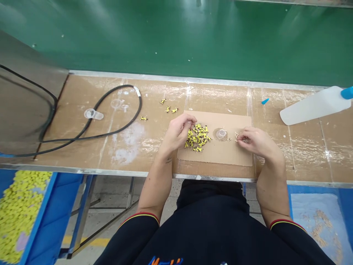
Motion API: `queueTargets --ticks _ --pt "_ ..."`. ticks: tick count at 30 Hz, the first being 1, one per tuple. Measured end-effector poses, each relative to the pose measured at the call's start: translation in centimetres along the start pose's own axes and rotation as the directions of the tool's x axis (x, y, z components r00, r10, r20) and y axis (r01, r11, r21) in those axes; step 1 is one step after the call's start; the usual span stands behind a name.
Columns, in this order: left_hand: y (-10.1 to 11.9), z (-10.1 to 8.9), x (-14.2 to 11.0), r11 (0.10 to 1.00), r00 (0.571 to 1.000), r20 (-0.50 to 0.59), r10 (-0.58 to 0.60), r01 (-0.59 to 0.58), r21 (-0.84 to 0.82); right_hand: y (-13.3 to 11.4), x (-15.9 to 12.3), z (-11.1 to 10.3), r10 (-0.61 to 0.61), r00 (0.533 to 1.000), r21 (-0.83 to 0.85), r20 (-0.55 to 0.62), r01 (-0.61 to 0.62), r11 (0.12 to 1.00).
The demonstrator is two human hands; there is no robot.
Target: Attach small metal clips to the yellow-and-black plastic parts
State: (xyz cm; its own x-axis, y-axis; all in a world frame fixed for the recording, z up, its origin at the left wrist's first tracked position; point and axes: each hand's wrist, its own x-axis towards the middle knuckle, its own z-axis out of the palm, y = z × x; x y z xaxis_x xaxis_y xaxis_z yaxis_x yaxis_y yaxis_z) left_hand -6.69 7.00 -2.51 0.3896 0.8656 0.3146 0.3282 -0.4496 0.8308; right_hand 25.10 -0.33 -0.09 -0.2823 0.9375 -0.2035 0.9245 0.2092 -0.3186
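My left hand (pixel 178 129) is curled closed at the left edge of a pile of small yellow and black figures (pixel 199 137); whatever its fingertips hold is hidden. Over a little heap of tiny pale pieces (pixel 237 136), my right hand (pixel 255 140) has thumb and fingers pinched together, and I cannot make out what is in them. Between the hands stands a small clear round cup (pixel 221 134). Pile, cup and pale pieces all rest on a flat cardboard sheet (pixel 215 156).
Several yellow figures (pixel 168 109) lie apart, left of the sheet. A black cable (pixel 116 132) loops by a clear plastic scoop (pixel 93 114). At right are a white bottle (pixel 314 106) and a blue cap (pixel 265 101). Blue bins of yellow pieces (pixel 22 209) and pale pieces (pixel 321 228) sit below.
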Motion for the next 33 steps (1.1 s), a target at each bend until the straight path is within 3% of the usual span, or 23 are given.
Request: queueTargets --ticks 7,13,17,20,24,27,30,33 --pt "0.1 0.0 0.1 0.999 0.999 0.038 0.016 -0.018 0.048 0.1 0.4 0.7 -0.119 0.992 -0.049 -0.042 0.117 0.992" --pt "-0.1 0.1 0.0 0.998 0.999 0.037 0.018 -0.02 0.064 -0.2 0.6 0.7 -0.105 0.994 -0.094 -0.003 0.104 0.99" --pt "-0.1 0.2 0.0 0.999 0.999 0.027 0.027 -0.028 0.047 0.4 0.2 0.4 -0.127 0.984 0.07 -0.123 0.136 0.988" --pt "-0.1 0.3 0.0 1.0 1.0 0.01 0.024 -0.024 0.013 1.1 -0.1 0.1 -0.065 0.969 0.212 -0.239 0.117 0.97" --pt "0.2 0.9 -0.3 1.0 1.0 -0.016 0.024 -0.025 -0.018 1.4 -0.3 0.0 0.012 0.959 0.316 -0.285 0.082 0.945" --pt "1.3 2.2 -0.7 0.992 0.994 -0.017 0.107 -0.108 -0.065 0.2 -0.3 0.2 -0.046 0.912 0.393 -0.408 0.221 0.893" --pt "2.9 3.9 -1.4 0.962 0.968 0.004 0.251 -0.249 -0.109 -1.9 -0.1 0.6 -0.158 0.84 0.453 -0.519 0.426 0.783" --pt "4.2 5.1 -1.9 0.951 0.953 0.036 0.3 -0.296 -0.089 -3.8 0.1 1.3 -0.21 0.786 0.495 -0.581 0.547 0.676"
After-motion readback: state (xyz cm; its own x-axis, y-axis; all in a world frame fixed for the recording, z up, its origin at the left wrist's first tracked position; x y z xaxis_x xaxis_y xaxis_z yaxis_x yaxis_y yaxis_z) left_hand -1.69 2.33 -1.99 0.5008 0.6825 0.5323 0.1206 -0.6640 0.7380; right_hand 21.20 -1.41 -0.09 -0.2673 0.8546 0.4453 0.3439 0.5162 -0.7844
